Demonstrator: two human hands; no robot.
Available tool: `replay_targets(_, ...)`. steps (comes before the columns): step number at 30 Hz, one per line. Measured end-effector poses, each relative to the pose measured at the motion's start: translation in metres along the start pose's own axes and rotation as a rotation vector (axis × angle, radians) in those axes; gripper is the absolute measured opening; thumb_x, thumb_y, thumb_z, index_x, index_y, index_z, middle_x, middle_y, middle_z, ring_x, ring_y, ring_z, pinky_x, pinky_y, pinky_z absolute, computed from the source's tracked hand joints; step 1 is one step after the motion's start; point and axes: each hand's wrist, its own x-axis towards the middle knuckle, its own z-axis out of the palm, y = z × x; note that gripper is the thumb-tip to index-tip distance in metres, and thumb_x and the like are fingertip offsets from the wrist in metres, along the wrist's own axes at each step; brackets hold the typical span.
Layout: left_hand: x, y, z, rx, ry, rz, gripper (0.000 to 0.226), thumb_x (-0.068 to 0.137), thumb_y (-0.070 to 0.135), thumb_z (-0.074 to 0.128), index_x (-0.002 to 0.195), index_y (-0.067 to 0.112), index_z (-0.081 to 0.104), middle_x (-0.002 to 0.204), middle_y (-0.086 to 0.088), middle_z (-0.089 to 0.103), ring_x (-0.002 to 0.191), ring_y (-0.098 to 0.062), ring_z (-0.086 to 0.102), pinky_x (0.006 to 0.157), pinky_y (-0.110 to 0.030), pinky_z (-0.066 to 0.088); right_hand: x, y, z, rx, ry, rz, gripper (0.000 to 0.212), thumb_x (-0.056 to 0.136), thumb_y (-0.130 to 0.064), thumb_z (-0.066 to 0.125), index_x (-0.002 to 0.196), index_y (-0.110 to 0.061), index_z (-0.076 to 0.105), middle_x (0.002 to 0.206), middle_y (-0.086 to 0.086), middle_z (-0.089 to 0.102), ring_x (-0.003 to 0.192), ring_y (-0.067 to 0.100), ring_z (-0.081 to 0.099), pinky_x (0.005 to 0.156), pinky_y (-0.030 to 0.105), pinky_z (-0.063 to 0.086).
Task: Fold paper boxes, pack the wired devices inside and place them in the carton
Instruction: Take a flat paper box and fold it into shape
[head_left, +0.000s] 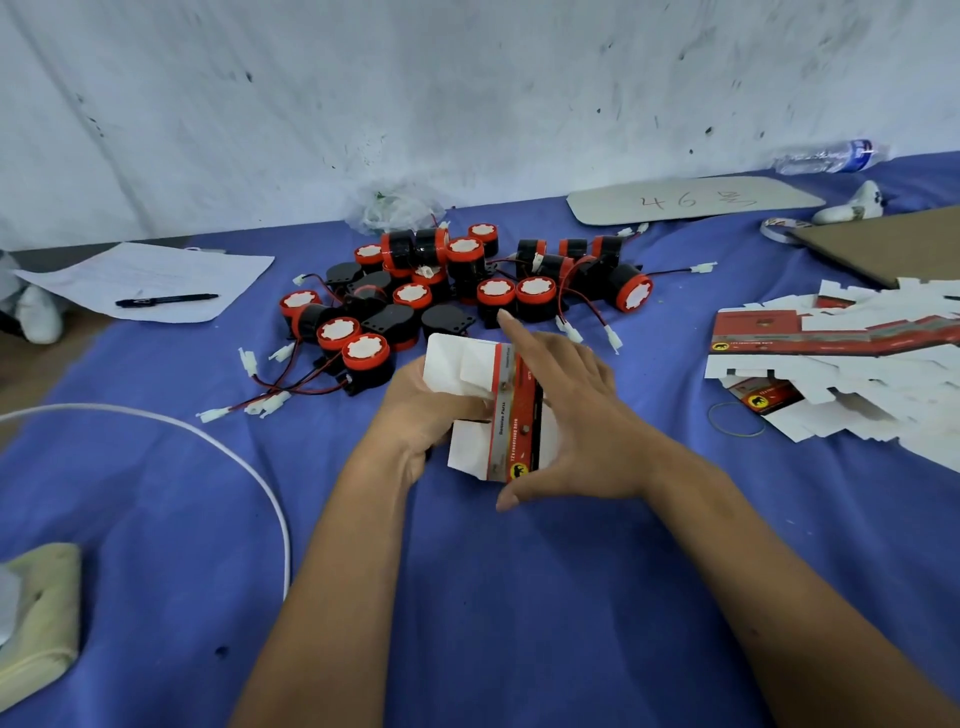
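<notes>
Left hand (415, 410) grips the partly folded red-and-white paper box (493, 410) above the blue tabletop (519, 597), right hand (566, 415) flat against its printed side, fingers straight, near the red-and-black wired devices (457, 291).

box print (511, 415) blurred, flat boxes (852, 358) cut off

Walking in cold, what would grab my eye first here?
Probably the heap of red-and-black wired devices at the middle of the blue table. Just in front of it, the left hand and right hand hold a half-folded paper box. A stack of flat boxes lies at the right.
</notes>
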Motion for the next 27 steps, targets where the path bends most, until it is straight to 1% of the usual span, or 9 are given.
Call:
replay_targets(5,0.006,-0.003,0.007,0.273,0.169,0.131,0.04,0.072,0.007,0.089,0.104,0.024,0.071,0.094,0.003,0.079,0.088,-0.018,0.076,0.072,-0.039,0.063,0.0,0.0,0.0,-0.09,0.013,-0.015,0.134,0.055,-0.076,0.078,0.159,-0.044,-0.002,0.14,-0.003,0.032,0.138,0.017,0.024,0.122,0.053,0.012)
replay_targets(9,0.012,-0.007,0.008,0.667,0.334,0.322,0.055,0.065,0.042,0.09,0.109,0.031,0.059,0.098,0.015,0.066,0.088,-0.001,0.062,0.064,-0.02,0.048,0.002,0.003,0.001,-0.077,0.074,-0.026,0.128,0.06,-0.068,0.078,0.16,-0.039,0.003,0.137,-0.005,0.04,0.133,0.018,0.033,0.123,0.043,0.014)
replay_targets(11,0.013,-0.008,0.009,0.477,0.381,0.299,0.058,0.063,0.045,0.092,0.106,0.03,0.058,0.098,0.014,0.067,0.087,-0.003,0.064,0.063,-0.02,0.051,0.004,0.004,0.001,-0.025,0.144,-0.011,0.119,0.065,-0.063,0.079,0.16,-0.038,0.011,0.138,-0.01,0.047,0.132,0.011,0.039,0.121,0.024,0.012)
replay_targets(14,0.013,-0.001,0.001,-0.165,0.277,0.141,0.044,0.08,0.048,0.083,0.108,0.019,0.064,0.101,-0.002,0.075,0.096,-0.027,0.073,0.061,-0.035,0.061,0.006,0.004,-0.003,0.254,0.331,0.126,0.1,0.063,-0.062,0.082,0.149,-0.042,0.035,0.127,-0.029,0.056,0.117,-0.006,0.052,0.1,0.004,0.034)
replay_targets(16,0.012,0.003,-0.006,-0.282,0.155,0.166,0.054,0.079,0.052,0.081,0.115,0.016,0.064,0.105,-0.005,0.076,0.1,-0.033,0.073,0.067,-0.037,0.061,0.009,0.006,-0.006,0.563,0.387,0.263,0.084,0.062,-0.058,0.085,0.137,-0.035,0.053,0.123,-0.02,0.066,0.114,0.0,0.062,0.096,0.02,0.049)
replay_targets(18,0.009,0.003,-0.009,-0.195,-0.05,0.277,0.07,0.072,0.039,0.084,0.134,0.018,0.058,0.129,-0.007,0.069,0.122,-0.035,0.066,0.089,-0.045,0.06,0.01,0.007,-0.008,0.887,0.406,0.408,0.066,0.064,-0.053,0.084,0.121,-0.023,0.067,0.11,-0.004,0.076,0.104,0.018,0.072,0.085,0.035,0.058)
replay_targets(21,0.002,0.001,-0.001,0.053,-0.372,0.328,0.117,0.065,0.019,0.091,0.16,0.036,0.026,0.162,0.0,0.039,0.147,-0.026,0.042,0.108,-0.056,0.049,0.009,0.009,-0.012,1.214,0.313,0.587,0.049,0.075,-0.051,0.078,0.108,-0.015,0.077,0.106,0.01,0.077,0.094,0.028,0.074,0.072,0.041,0.061)
replay_targets(24,-0.001,0.001,0.012,0.178,-0.409,0.369,0.143,0.064,0.002,0.095,0.162,0.044,0.0,0.169,0.011,0.021,0.154,-0.014,0.028,0.112,-0.056,0.046,0.005,0.011,-0.012,1.398,0.134,0.607,0.036,0.084,-0.051,0.072,0.104,-0.022,0.081,0.111,0.014,0.075,0.094,0.029,0.075,0.073,0.044,0.061)
replay_targets(27,-0.002,-0.001,0.02,0.228,-0.314,0.473,0.147,0.063,-0.002,0.095,0.161,0.043,-0.005,0.17,0.014,0.013,0.152,-0.004,0.029,0.115,-0.044,0.046,0.006,0.008,-0.009,1.469,0.024,0.632,0.043,0.078,-0.053,0.075,0.105,-0.021,0.08,0.115,0.016,0.073,0.095,0.032,0.072,0.077,0.049,0.06)
